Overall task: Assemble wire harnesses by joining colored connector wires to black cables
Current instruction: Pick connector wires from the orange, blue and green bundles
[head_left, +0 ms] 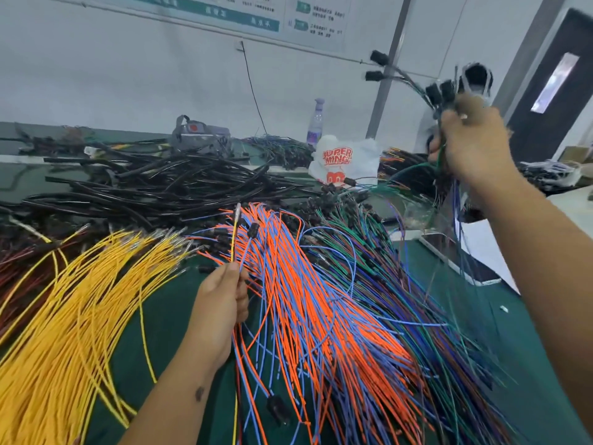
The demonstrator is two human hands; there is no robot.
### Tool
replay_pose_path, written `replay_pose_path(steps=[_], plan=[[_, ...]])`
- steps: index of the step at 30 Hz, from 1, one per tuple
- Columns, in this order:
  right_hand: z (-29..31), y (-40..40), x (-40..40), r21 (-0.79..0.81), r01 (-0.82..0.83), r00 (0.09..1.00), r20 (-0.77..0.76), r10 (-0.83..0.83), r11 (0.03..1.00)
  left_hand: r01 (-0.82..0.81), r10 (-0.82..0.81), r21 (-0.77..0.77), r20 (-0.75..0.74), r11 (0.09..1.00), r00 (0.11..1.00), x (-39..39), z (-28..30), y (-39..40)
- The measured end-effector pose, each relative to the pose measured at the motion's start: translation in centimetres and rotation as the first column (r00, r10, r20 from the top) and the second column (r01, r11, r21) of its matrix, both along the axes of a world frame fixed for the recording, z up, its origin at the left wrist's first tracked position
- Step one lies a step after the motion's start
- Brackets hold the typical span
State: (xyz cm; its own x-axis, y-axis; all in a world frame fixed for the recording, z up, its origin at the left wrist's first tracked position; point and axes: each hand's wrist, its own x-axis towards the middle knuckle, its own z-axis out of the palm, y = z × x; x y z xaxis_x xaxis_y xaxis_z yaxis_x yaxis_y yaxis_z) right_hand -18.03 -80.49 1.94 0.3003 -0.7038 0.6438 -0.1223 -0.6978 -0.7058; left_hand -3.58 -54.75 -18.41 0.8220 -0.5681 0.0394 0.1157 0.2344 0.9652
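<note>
My left hand pinches a yellow wire and a blue wire with a black connector, both pointing up over the green table. My right hand is raised at the upper right and grips a bundle of green and blue wires with black connectors; the bundle is blurred. Below lie a fan of yellow wires, a sheaf of orange and blue wires and a spread of green, blue and purple wires. Black cables are heaped at the back.
A white plastic bag with red print and a clear bottle stand behind the cables. Dark red wires lie at the far left. White sheets lie at the table's right edge. A dark door is at the right.
</note>
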Motion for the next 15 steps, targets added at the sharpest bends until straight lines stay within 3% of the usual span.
replay_pose_path(steps=[1, 3, 5, 6, 9, 13, 15], plan=[[0.2, 0.9, 0.5, -0.001, -0.020, 0.998, 0.060, 0.020, 1.000, -0.004, 0.004, 0.005, -0.001, 1.000, 1.000, 0.0, 0.0, 0.0], [-0.7, 2.4, 1.7, 0.143, -0.140, 0.988, 0.089, 0.128, 0.980, -0.014, 0.014, 0.008, -0.010, 1.000, 1.000, 0.0, -0.1, 0.0], [-3.6, 3.5, 3.0, 0.317, -0.246, 0.961, -0.044, 0.273, 0.916, -0.015, 0.015, 0.006, -0.012, 1.000, 1.000, 0.0, 0.0, 0.1], [-5.4, 3.6, 3.5, 0.346, -0.219, 0.936, -0.189, 0.296, 0.912, -0.013, 0.013, 0.001, -0.013, 1.000, 1.000, -0.1, 0.1, 0.1], [-10.7, 3.4, 4.1, 0.245, -0.034, 0.781, -0.598, 0.178, 0.969, -0.012, 0.011, -0.043, -0.045, 0.999, 0.999, -0.2, 0.4, 0.0], [-14.2, 2.8, 3.5, 0.090, 0.119, 0.542, -0.840, 0.011, 0.989, -0.011, 0.007, -0.077, -0.054, 0.997, 0.998, -0.3, 0.4, 0.0], [-14.6, 2.8, 3.1, -0.041, 0.164, 0.513, -0.850, -0.121, 0.986, -0.016, 0.013, -0.067, -0.047, 0.998, 0.999, -0.3, 0.4, 0.1]])
